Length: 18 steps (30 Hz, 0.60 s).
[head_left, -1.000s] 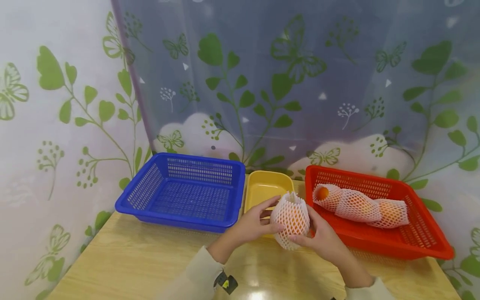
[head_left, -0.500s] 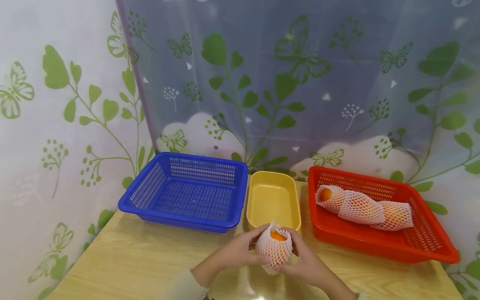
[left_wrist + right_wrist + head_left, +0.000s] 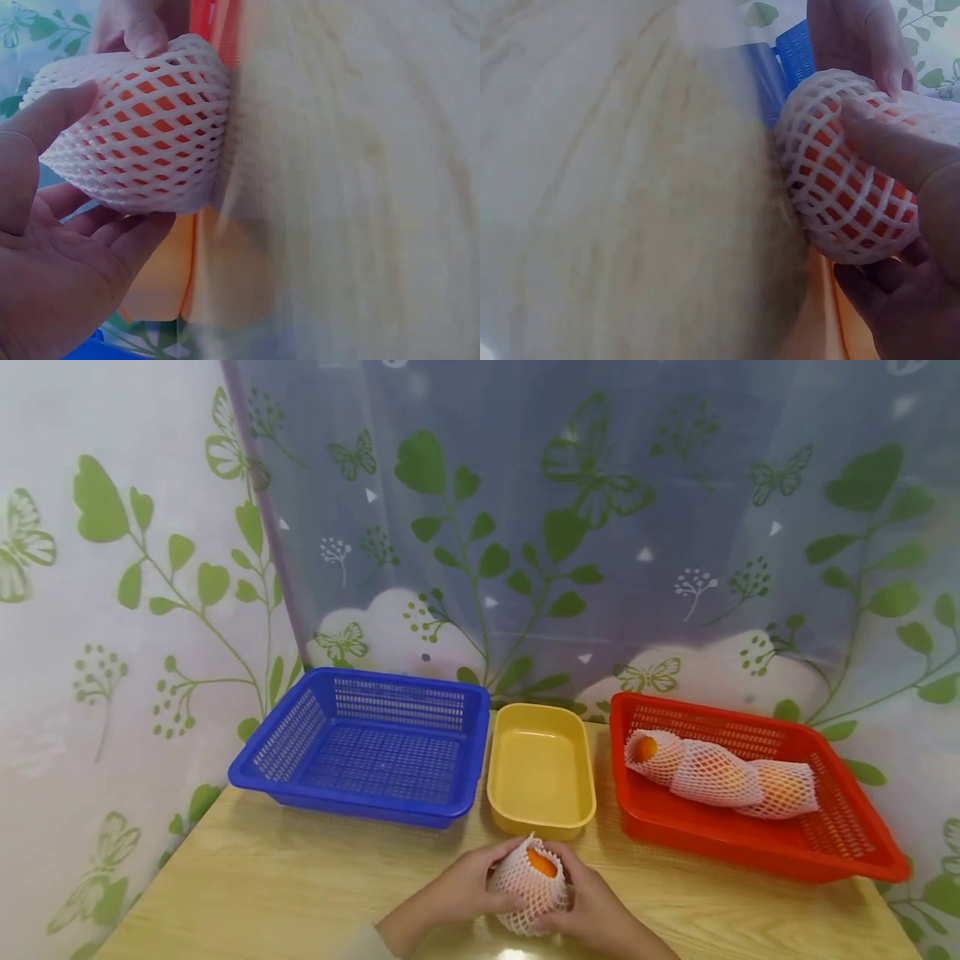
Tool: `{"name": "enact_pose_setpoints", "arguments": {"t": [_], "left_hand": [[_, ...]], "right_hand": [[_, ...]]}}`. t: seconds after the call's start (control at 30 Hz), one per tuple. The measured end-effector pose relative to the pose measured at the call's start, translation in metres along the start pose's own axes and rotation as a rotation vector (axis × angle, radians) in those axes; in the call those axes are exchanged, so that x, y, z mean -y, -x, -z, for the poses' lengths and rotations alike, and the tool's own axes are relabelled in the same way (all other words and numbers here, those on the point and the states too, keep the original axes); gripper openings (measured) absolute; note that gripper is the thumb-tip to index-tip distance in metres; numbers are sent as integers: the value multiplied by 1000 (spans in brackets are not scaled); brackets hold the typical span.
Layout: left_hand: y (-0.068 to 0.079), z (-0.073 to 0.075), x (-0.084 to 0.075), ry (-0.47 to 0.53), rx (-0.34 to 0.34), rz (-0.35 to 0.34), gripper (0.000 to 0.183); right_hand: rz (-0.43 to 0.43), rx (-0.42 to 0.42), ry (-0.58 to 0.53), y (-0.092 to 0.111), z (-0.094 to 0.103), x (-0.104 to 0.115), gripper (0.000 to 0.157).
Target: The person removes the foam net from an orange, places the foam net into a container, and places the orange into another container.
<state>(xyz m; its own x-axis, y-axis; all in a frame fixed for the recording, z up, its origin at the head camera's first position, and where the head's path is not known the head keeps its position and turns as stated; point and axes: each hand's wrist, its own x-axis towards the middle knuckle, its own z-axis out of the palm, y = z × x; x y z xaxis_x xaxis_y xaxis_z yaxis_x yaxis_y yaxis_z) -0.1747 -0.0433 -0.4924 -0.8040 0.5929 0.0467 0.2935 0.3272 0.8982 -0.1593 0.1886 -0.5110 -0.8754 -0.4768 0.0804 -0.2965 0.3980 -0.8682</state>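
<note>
An orange fruit in a white foam net sleeve point(image 3: 528, 887) is between my two hands near the table's front edge. My left hand point(image 3: 472, 885) grips it from the left, thumb on the near side and fingers curled behind. From the right, my right hand point(image 3: 588, 902) holds it the same way. The sleeve's top gapes, and bare orange skin shows there in the head view. In the left wrist view the net point(image 3: 157, 127) is stretched over the fruit, its base close over the table. The right wrist view shows the right thumb point(image 3: 885, 142) lying across the net.
A yellow tray point(image 3: 540, 822) stands just beyond the hands. To its left is a blue basket point(image 3: 360, 810) with nothing in it. On the right, a red basket point(image 3: 750, 852) holds several net-wrapped fruits point(image 3: 720, 774) in a row. A patterned curtain point(image 3: 480, 527) hangs behind.
Both hands have brought the sleeved fruit from over the yellow tray back toward me and slightly left, low over the table. Its open top now tilts so the orange skin shows.
</note>
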Motion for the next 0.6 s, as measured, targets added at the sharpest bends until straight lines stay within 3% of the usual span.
{"name": "enact_pose_setpoints", "arguments": {"t": [0.37,0.6], "left_hand": [[3,-2,5,9,-12,-29,69],[5,-1,6,8,-7,-32,74]], "right_hand": [[-55,9,-20,0,0,2,86],[-67,-41,-180,-1,-5,11,61]]}}
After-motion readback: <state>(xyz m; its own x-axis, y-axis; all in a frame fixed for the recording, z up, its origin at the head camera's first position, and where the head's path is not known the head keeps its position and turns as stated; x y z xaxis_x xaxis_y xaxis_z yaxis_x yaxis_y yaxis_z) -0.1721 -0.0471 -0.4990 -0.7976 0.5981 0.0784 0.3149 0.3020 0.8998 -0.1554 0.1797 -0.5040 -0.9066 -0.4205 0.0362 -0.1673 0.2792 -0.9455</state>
